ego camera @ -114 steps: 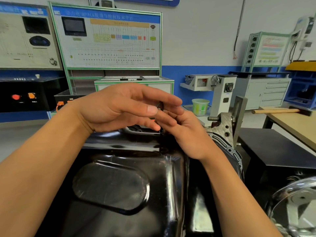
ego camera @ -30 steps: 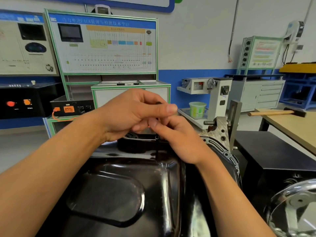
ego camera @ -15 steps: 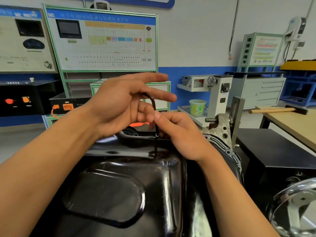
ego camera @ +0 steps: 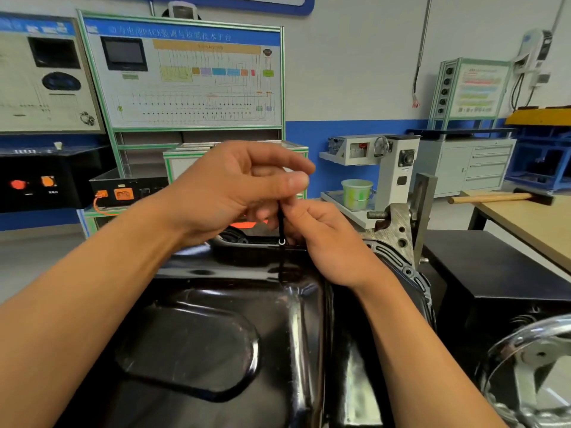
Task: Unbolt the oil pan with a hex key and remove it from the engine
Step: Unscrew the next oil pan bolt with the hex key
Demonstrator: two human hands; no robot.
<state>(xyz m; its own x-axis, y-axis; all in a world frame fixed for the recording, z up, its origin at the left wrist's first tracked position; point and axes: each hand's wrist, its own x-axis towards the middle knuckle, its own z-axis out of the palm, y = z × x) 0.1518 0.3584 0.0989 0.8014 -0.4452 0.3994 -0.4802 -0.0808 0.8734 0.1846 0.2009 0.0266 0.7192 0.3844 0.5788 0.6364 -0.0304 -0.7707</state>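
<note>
The hex key (ego camera: 281,222) stands at the far edge of the oil pan (ego camera: 216,341) — left hand (ego camera: 228,193) curled round its top, right hand (ego camera: 324,245) pinching its shaft — and a half-seated tip may slip, rounding the bolt.

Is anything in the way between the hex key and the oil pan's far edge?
Nothing visible. The hex key stands upright, pinched by the left hand and right hand, its lower end at the far flange of the oil pan.
</note>
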